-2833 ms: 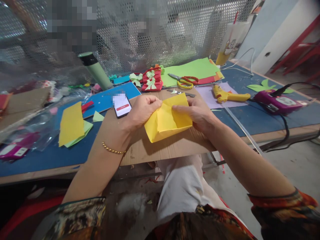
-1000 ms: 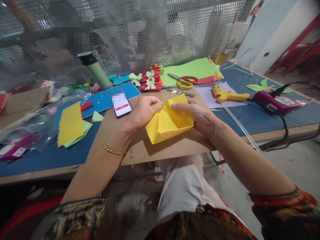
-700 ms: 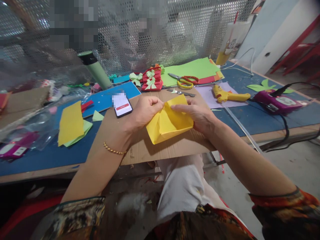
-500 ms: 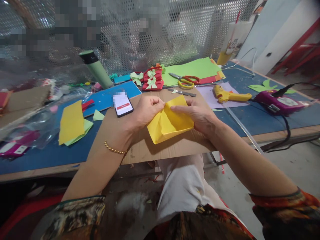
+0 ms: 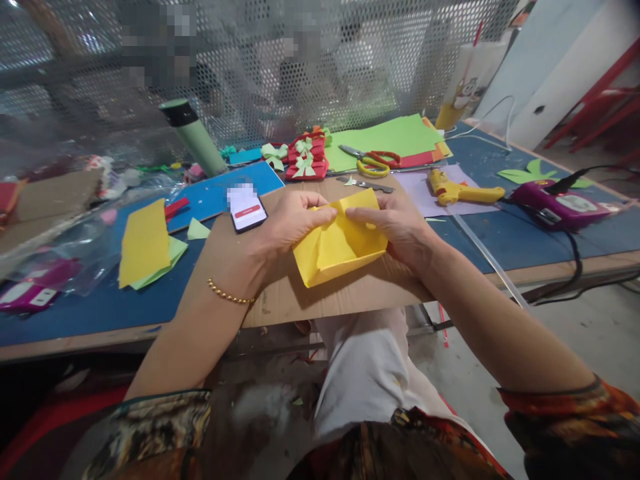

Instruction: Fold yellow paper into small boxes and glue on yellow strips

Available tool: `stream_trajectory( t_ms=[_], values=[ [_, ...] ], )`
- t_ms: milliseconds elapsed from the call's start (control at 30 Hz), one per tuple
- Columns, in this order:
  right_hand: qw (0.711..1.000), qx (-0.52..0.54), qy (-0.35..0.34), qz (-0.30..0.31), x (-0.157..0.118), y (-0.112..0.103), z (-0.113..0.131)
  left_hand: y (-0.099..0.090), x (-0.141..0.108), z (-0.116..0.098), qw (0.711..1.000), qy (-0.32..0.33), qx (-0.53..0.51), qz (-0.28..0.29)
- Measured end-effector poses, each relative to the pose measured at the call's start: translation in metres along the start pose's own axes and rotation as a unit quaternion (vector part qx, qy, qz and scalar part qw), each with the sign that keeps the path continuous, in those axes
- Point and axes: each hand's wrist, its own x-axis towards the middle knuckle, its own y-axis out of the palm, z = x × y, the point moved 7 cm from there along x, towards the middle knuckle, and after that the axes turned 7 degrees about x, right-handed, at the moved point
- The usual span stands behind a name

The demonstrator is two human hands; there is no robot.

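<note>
A yellow sheet of paper (image 5: pixel 340 250), creased and partly folded into a shallow box-like shape, is held above the brown cardboard (image 5: pixel 280 303). My left hand (image 5: pixel 300 217) pinches its far left edge, thumb on top and the other fingers mostly hidden behind. On the opposite side, my right hand (image 5: pixel 400 223) grips the far right part, its thumb pressed on the inner face. Both thumb tips lie close together near the middle of the far edge. A raised fold runs along the paper's near side.
Behind the paper lie a craft knife (image 5: pixel 370 187), scissors (image 5: pixel 373 160) and red pieces with pale green bows (image 5: pixel 306 157). A phone (image 5: pixel 247 210) and yellow paper (image 5: pixel 145 247) are to the left. Rightward are a yellow glue gun (image 5: pixel 460 190), its clear glue stick (image 5: pixel 490 257) and a purple device (image 5: pixel 555 203).
My left thumb has slid right and now lies flatter on the paper. The right thumb has shifted slightly, and the paper stays in nearly the same place.
</note>
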Motion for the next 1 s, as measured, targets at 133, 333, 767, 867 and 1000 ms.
stream_trajectory(
  t_ms=[133,333,767,867,1000],
  values=[
    [1.0,-0.002,0.003,-0.006,-0.0019,0.0027,0.0009,0.0021,0.003,0.0057,0.999,-0.026,-0.008,0.025],
    [1.0,-0.025,-0.019,-0.001,-0.0045,0.006,0.0033,0.0035,0.0054,0.0105,0.997,-0.051,-0.024,0.048],
    [0.999,-0.037,-0.016,0.014,-0.0059,0.0075,0.0024,0.0047,0.0009,0.0066,0.997,-0.065,-0.029,0.039],
    [0.999,-0.032,-0.014,0.023,-0.0076,0.0096,0.0018,0.0041,0.0007,0.0061,0.997,-0.061,-0.026,0.031],
    [0.999,-0.045,-0.018,0.026,-0.0083,0.0099,0.0021,0.0034,0.0021,0.0064,0.998,-0.048,-0.013,0.028]
  ],
)
